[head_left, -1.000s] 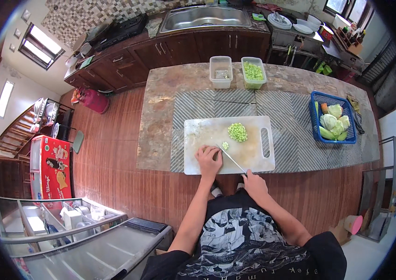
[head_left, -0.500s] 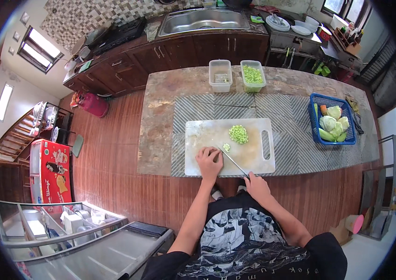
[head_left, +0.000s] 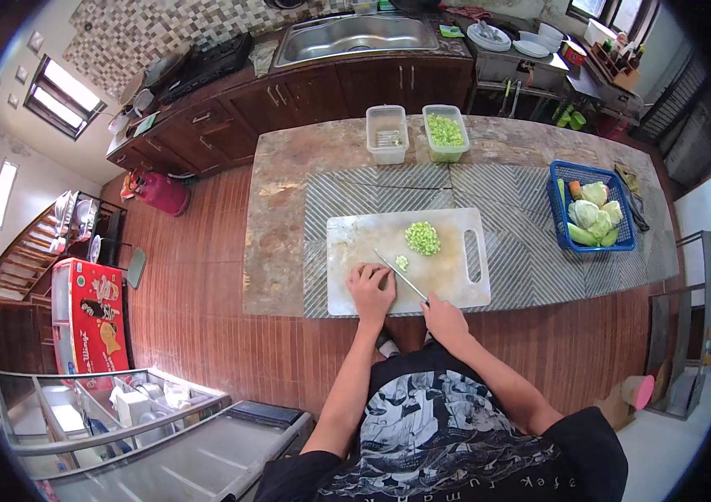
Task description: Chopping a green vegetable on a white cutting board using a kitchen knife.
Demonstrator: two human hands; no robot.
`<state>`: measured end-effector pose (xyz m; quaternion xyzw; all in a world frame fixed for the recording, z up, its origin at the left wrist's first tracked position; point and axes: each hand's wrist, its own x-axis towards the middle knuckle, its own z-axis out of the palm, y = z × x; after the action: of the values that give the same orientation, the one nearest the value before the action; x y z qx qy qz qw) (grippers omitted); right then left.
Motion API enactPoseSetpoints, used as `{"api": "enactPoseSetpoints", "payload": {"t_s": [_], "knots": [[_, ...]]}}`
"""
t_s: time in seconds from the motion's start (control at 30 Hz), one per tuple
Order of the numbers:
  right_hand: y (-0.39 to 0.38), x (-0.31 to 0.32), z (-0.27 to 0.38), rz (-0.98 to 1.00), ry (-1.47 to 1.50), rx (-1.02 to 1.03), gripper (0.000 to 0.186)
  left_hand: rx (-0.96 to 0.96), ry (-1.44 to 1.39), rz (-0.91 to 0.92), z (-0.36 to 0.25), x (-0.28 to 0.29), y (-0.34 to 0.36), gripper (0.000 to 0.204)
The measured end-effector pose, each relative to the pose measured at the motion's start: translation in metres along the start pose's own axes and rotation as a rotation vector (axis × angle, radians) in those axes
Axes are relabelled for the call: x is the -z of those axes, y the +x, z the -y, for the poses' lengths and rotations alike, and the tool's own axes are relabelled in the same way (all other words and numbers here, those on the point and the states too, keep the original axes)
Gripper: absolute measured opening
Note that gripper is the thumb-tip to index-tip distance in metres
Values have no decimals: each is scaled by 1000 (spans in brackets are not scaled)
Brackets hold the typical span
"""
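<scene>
A white cutting board (head_left: 354, 227) lies at the near edge of the table. My right hand (head_left: 445, 318) is closed round the handle of a kitchen knife (head_left: 401, 277). Its blade slants forward and left over the board, right beside the fingers of my left hand (head_left: 371, 288). That hand rests on the board's near left part, its fingers curled down; whatever they hold is hidden beneath them. Just right of the blade is a small heap of pale green bits (head_left: 402, 263). A larger pile of diced green vegetable (head_left: 423, 239) sits farther back on the board.
Behind the board stand a clear plastic container (head_left: 386, 156) and another container (head_left: 446, 154) filled with diced green vegetable. A blue basket (head_left: 594, 171) of vegetables is at the right, over a grey striped mat (head_left: 523, 226). A sink (head_left: 355, 40) lies beyond the table.
My right hand has moved forward and left, and the knife's tip now reaches farther past my left fingers. The left hand stays in nearly the same place on the board. The view has shifted slightly.
</scene>
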<state>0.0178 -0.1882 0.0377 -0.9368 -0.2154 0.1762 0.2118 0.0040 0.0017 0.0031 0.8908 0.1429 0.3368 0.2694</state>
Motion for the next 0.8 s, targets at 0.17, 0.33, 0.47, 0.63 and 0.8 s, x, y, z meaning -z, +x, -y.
{"api": "enactPoseSetpoints", "payload": {"t_s": [0.17,0.33,0.47,0.63,0.8], "knots": [[-33,4,-26,2,-16,-35,28,6,-1,-13,0,1,0,12],[-26,4,-25,-48,-13,-46,28,11,-6,-12,-3,2,2,11],[-15,14,-11,-20,-23,-58,31,24,-16,-4,-2,2,0,12],[-24,18,-15,-185,61,21,32,27,50,-25,-5,6,-3,17],[-27,25,-17,-294,62,28,31,-72,50,55,-15,10,-9,34]]}}
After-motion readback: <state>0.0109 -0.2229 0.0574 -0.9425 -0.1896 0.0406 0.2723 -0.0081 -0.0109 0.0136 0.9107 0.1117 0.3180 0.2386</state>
